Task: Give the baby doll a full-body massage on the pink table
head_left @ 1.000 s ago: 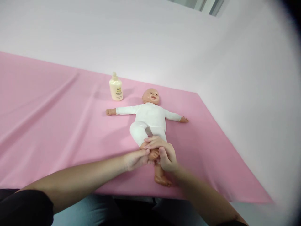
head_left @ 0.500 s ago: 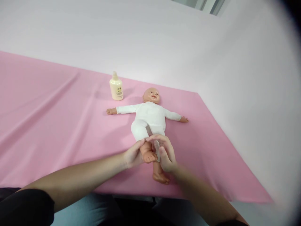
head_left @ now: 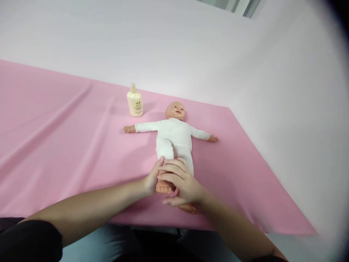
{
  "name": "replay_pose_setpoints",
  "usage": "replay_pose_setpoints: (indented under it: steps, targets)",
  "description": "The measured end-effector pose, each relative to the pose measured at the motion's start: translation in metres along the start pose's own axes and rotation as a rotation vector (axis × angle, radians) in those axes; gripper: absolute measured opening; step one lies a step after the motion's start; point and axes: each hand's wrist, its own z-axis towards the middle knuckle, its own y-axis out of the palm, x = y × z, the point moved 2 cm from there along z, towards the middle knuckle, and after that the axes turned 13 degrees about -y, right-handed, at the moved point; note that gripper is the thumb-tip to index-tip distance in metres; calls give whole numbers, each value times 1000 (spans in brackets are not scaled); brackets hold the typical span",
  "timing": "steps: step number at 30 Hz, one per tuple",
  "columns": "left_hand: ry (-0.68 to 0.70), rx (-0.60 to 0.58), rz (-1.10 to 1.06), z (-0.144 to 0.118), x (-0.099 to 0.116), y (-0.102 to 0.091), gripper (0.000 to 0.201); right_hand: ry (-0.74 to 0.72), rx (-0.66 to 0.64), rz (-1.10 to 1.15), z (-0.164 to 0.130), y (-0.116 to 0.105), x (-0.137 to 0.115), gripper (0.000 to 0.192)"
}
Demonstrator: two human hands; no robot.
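Observation:
A baby doll (head_left: 174, 131) in a white outfit lies on its back, arms spread, its feet toward me. My left hand (head_left: 154, 180) holds the doll's lower leg on the left side, its thumb along the outer edge and its other fingers hidden beneath. Over the front of that same leg curve the fingers of my right hand (head_left: 184, 182), with the thumb lower down near the foot. The bare toes of the held foot (head_left: 163, 187) show between my hands. The doll's other foot (head_left: 188, 208) is partly hidden under my right hand.
A pale yellow pump bottle (head_left: 135, 102) stands upright beyond the doll's outstretched arm on the left. A pink cloth (head_left: 68, 145) with some folds covers the table. White sheeting (head_left: 163, 47) lies beyond its far and right edges.
My right hand has turned and moved left, its fingers now laid over the doll's shin. The held leg has shifted slightly, its foot now pointing more toward me. The bottle stays put.

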Motion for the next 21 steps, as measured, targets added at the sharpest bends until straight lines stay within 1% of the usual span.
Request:
replay_pose_setpoints:
  steps: [1,2,5,8,11,14,19,21]
  targets:
    - [9,16,2,1,-2,-4,36,-5,-19,-20,-1,2,0,57]
    - [16,37,-6,2,-4,-9,38,-6,-23,-34,-1,3,0,56]
    - [45,115,-19,1,-11,-24,43,-5,3,-56,1,3,-1,44]
    - [61,146,-24,-1,-17,-31,43,-9,18,-69,4,1,-2,39]
    - [70,153,-8,-1,-18,-28,42,-19,41,-73,7,0,-3,38]
    - [84,131,18,-1,-16,-21,42,-13,64,-68,7,-1,-3,37]
    - [119,106,69,0,-11,-14,38,42,33,-68,8,-3,-5,27]
    - [153,119,106,0,-10,-13,39,50,59,-46,10,-5,-6,24]
